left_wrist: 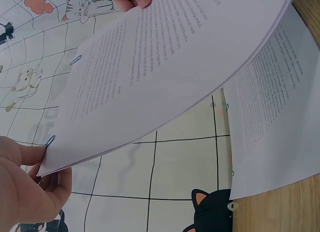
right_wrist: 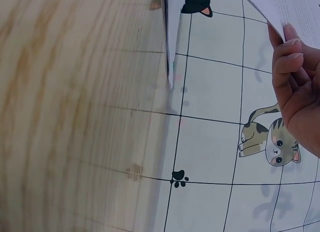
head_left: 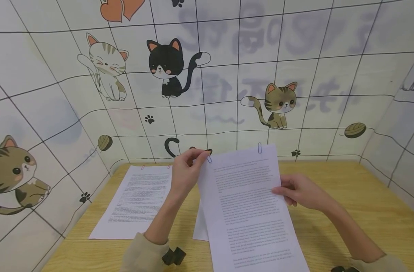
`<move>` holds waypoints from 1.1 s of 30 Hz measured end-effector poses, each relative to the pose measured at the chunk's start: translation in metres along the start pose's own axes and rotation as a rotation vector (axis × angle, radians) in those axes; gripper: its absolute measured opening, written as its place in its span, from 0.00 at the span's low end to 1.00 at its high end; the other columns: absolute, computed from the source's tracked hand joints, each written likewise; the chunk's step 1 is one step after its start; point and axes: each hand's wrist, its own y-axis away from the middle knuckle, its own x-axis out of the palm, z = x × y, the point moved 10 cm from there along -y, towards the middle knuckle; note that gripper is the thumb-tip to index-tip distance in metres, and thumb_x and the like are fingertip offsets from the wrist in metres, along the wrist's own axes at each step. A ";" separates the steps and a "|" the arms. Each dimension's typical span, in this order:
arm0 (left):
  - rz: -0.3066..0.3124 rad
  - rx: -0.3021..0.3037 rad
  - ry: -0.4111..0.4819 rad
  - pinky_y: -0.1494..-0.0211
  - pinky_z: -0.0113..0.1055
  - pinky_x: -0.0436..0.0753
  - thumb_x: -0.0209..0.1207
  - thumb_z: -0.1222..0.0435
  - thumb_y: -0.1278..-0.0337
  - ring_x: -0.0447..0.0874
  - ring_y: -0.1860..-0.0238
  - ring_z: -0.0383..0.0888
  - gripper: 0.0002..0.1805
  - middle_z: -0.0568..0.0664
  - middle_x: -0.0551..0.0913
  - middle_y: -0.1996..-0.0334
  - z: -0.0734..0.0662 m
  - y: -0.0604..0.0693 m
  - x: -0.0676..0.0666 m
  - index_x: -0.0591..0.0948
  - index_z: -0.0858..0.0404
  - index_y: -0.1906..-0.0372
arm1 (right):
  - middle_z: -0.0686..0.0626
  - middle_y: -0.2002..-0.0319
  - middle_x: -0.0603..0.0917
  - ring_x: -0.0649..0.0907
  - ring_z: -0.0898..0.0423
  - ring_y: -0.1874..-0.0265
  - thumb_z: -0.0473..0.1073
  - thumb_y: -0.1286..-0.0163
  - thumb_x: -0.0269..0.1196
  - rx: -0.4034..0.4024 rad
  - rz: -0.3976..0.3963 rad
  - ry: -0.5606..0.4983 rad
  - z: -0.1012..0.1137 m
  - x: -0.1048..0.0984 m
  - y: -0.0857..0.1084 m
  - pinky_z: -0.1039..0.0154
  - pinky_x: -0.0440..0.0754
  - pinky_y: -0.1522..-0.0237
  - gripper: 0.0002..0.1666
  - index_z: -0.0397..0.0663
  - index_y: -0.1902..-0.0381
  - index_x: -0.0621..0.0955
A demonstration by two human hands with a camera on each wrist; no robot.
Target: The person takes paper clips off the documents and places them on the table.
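Note:
A printed paper stack [head_left: 247, 211] is raised off the table, with two blue paper clips [head_left: 260, 148] on its top edge. My left hand [head_left: 186, 172] pinches its top left corner beside one clip; in the left wrist view the thumb lies close to that clip. My right hand [head_left: 303, 192] pinches the right edge between thumb and fingers, a little below the top. Behind the raised stack, a second printed stack [left_wrist: 275, 102] lies on the table, carrying green clips in the left wrist view. In the head view the raised stack hides most of it.
Another printed stack [head_left: 135, 204] with red paper clips lies on the left of the wooden table [head_left: 349, 211]. A wall covering [head_left: 224, 102] with cartoon cats and grid lines rises behind the table and along its sides.

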 end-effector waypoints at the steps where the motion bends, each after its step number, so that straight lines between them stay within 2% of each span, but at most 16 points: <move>1: -0.010 -0.002 0.020 0.71 0.27 0.73 0.66 0.66 0.36 0.78 0.72 0.42 0.07 0.51 0.88 0.67 0.001 0.000 -0.002 0.88 0.67 0.60 | 0.54 0.79 0.81 0.71 0.61 0.87 0.35 0.26 0.61 0.004 0.001 0.002 0.000 0.000 0.000 0.69 0.66 0.87 0.09 0.38 0.51 0.82; 7: -0.045 -0.002 0.123 0.58 0.31 0.83 0.65 0.68 0.34 0.83 0.67 0.42 0.08 0.57 0.87 0.66 0.002 -0.003 -0.011 0.86 0.71 0.58 | 0.55 0.77 0.82 0.71 0.63 0.86 0.35 0.26 0.61 0.036 -0.001 0.017 -0.005 -0.003 0.001 0.69 0.66 0.86 0.09 0.38 0.52 0.82; 11: -0.057 0.019 0.164 0.56 0.34 0.85 0.64 0.70 0.34 0.84 0.68 0.42 0.07 0.62 0.85 0.63 -0.002 -0.003 -0.017 0.85 0.72 0.58 | 0.55 0.78 0.81 0.71 0.63 0.86 0.36 0.26 0.61 0.040 -0.001 0.021 -0.006 -0.005 0.001 0.69 0.65 0.86 0.09 0.38 0.52 0.82; 17: -0.059 0.022 0.106 0.64 0.31 0.83 0.64 0.68 0.33 0.81 0.71 0.42 0.08 0.59 0.85 0.68 0.002 -0.002 -0.026 0.85 0.70 0.58 | 0.55 0.82 0.78 0.71 0.64 0.86 0.36 0.26 0.61 0.046 -0.020 0.022 -0.009 -0.008 0.002 0.69 0.66 0.86 0.08 0.37 0.53 0.82; 21: -0.057 0.015 0.056 0.67 0.30 0.81 0.64 0.67 0.33 0.80 0.74 0.42 0.08 0.61 0.84 0.69 0.005 -0.001 -0.034 0.85 0.69 0.58 | 0.55 0.83 0.77 0.71 0.64 0.87 0.36 0.26 0.62 0.045 -0.030 0.026 -0.009 -0.010 0.002 0.69 0.66 0.87 0.07 0.37 0.54 0.82; 29: 0.001 -0.046 -0.020 0.66 0.28 0.80 0.63 0.65 0.32 0.80 0.71 0.42 0.09 0.51 0.84 0.70 0.019 0.005 -0.041 0.85 0.69 0.57 | 0.55 0.82 0.78 0.71 0.65 0.86 0.35 0.26 0.61 0.042 -0.038 0.026 -0.008 -0.011 0.003 0.69 0.67 0.86 0.07 0.36 0.55 0.82; 33: 0.028 -0.087 -0.060 0.65 0.28 0.81 0.64 0.65 0.32 0.81 0.71 0.41 0.08 0.55 0.85 0.69 0.028 0.008 -0.044 0.85 0.68 0.58 | 0.55 0.81 0.79 0.71 0.64 0.87 0.35 0.26 0.61 0.045 -0.036 0.024 -0.008 -0.012 0.003 0.69 0.67 0.86 0.07 0.36 0.54 0.82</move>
